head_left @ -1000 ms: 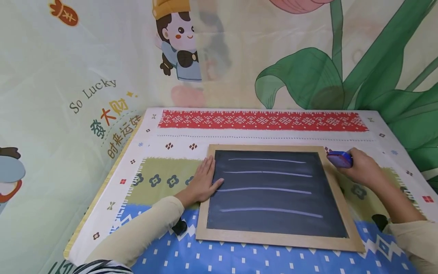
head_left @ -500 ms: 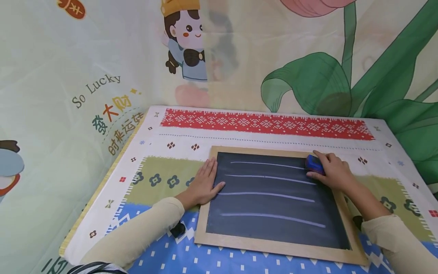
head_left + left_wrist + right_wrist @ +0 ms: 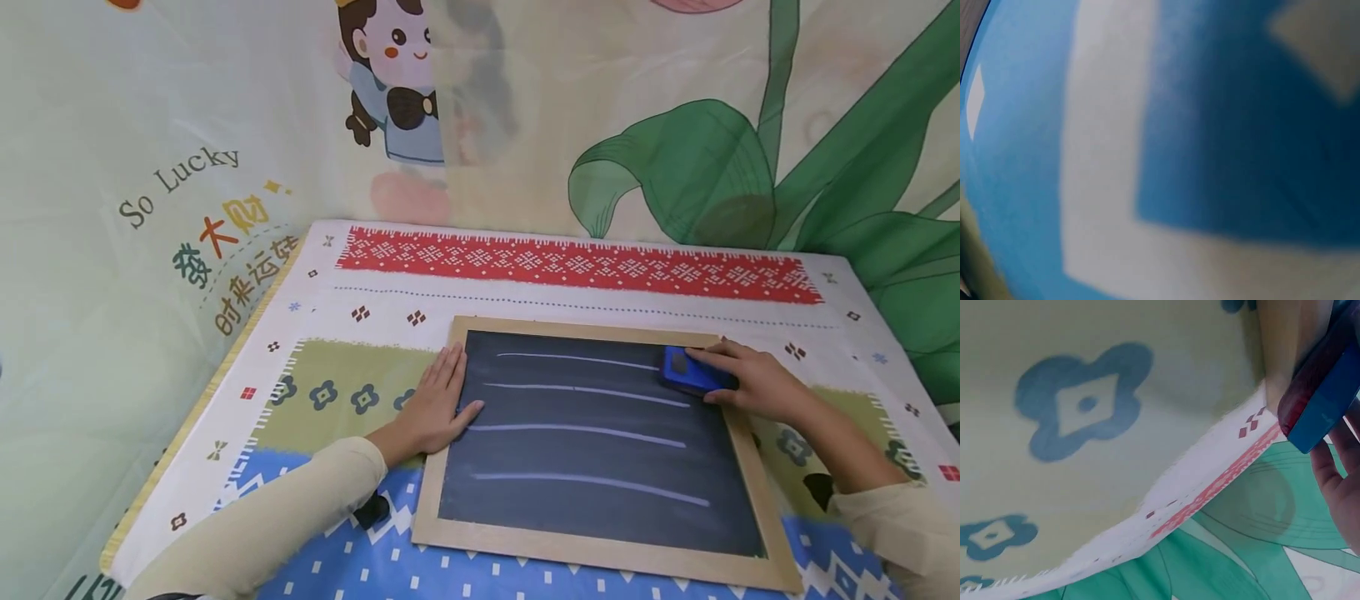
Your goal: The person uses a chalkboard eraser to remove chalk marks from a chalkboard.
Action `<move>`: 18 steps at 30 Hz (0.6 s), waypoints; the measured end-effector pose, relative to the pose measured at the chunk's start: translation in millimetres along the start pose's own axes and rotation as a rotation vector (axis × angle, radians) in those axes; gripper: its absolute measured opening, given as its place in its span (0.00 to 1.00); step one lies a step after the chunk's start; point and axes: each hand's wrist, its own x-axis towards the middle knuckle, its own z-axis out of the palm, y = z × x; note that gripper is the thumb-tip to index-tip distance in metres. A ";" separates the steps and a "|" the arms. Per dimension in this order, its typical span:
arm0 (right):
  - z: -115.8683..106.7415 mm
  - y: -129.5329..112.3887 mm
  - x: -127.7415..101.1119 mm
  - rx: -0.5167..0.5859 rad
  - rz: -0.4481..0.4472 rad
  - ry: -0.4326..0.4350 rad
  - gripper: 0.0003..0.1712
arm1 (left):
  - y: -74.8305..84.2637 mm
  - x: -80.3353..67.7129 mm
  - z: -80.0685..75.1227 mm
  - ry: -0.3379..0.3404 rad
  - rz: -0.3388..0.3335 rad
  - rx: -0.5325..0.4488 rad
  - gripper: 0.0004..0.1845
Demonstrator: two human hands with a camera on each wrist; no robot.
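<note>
A chalkboard (image 3: 585,517) with a light wooden frame lies on the table, several pale chalk lines running across its black face. My left hand (image 3: 433,407) rests on the board's left frame, fingers straight and thumb reaching onto the black surface. At the upper right of the board, my right hand (image 3: 761,385) grips a blue chalkboard eraser (image 3: 696,372) between thumb and fingers. The eraser covers the right end of the top line. In the right wrist view, the eraser (image 3: 1325,403) shows its dark red underside beside the wooden frame (image 3: 1282,340), with fingertips (image 3: 1329,472) along it.
A patterned tablecloth (image 3: 352,333) in white, red, green and blue covers the table. Printed curtains (image 3: 517,192) hang behind and to the left. Only blue and white cloth (image 3: 1104,156) fills most of the left wrist view.
My right hand has carried the eraser leftward from beyond the right frame onto the board's upper right corner. My left hand has stayed on the left frame. The head view has shifted slightly.
</note>
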 end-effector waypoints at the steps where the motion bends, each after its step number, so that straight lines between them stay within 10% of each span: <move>1: 0.4 -1.0 1.9 0.010 -0.008 0.004 0.38 | -0.5 -1.0 -0.5 -0.003 -0.003 0.003 0.42; 18: 12.5 -24.4 32.2 0.067 -0.056 0.056 0.38 | 0.7 -1.0 -0.7 -0.011 0.002 0.002 0.43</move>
